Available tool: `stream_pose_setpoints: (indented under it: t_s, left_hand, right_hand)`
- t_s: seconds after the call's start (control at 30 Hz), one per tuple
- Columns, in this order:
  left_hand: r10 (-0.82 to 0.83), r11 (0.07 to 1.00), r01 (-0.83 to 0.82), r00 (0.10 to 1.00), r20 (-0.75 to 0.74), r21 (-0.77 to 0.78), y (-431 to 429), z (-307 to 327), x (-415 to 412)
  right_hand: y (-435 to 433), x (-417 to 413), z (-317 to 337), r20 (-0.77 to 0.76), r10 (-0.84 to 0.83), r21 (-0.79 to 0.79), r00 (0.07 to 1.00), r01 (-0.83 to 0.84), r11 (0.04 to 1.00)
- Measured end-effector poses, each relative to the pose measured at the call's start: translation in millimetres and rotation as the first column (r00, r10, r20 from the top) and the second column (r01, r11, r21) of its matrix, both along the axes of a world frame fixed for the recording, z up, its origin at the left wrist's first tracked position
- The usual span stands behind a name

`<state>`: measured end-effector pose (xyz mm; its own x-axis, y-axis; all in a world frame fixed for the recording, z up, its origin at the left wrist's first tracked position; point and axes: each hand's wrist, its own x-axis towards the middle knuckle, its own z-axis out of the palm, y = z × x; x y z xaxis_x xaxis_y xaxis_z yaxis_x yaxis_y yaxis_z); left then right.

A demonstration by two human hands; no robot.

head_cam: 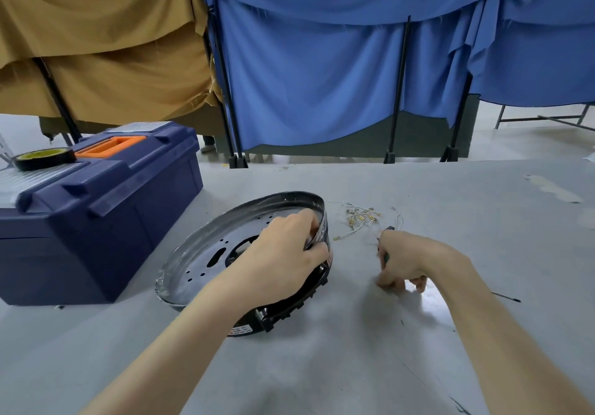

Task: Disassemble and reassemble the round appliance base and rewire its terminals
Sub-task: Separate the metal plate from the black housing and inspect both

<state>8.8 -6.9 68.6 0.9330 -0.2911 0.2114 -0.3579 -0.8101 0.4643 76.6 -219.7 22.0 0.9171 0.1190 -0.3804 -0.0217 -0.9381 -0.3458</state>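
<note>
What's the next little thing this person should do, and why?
Probably bring the right hand and the small tool it grips over to the round base. The left hand holds the base tilted by its rim, its holed plate exposed, while the loose wires with terminals lie beside it, unattached.

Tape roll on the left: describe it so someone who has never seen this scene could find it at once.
Start at the big navy-blue plastic toolbox on the left of the grey table. On its lid, just left of the orange handle, a black roll of tape lies flat. It is the only ring there, with a yellow inner core.
</note>
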Motion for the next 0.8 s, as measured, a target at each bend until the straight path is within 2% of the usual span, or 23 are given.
stream_pose_setpoints:
  t_s: [0.2,0.43,0.5,0.6,0.73,0.8]
  left_hand:
    - [0.046,0.982,-0.030,0.996,0.081,-0.186,2.6,16.1,2.9]
    - [0.125,0.880,-0.034,0.979,0.160,-0.474,14.6,33.8,7.1]
    - [0.140,0.790,-0.019,0.979,0.149,-0.613,20.2,36.0,8.4]
    - [0.107,0.581,0.018,0.989,0.098,-0.814,27.6,32.1,8.3]
    - [0.072,0.308,0.007,0.997,0.030,-0.951,37.8,27.8,8.5]
    - [0.063,0.224,-0.019,0.998,-0.005,-0.974,44.1,25.4,8.5]
  right_hand:
    - [-5.7,2.3,-0.3,0.022,-0.033,0.036,0.999,0.032,0.999]
    - [-3.3,2.5,5.2,0.239,-0.108,0.264,0.965,0.042,0.964]
    - [0.7,1.5,7.8,0.217,-0.132,0.395,0.967,0.036,0.918]
    - [4.4,-2.5,14.4,0.057,-0.197,0.621,0.979,0.120,0.775]
    - [10.4,-5.3,20.9,-0.021,-0.257,0.754,0.966,0.184,0.630]
    - [14.2,-6.5,22.5,-0.019,-0.286,0.781,0.958,0.192,0.594]
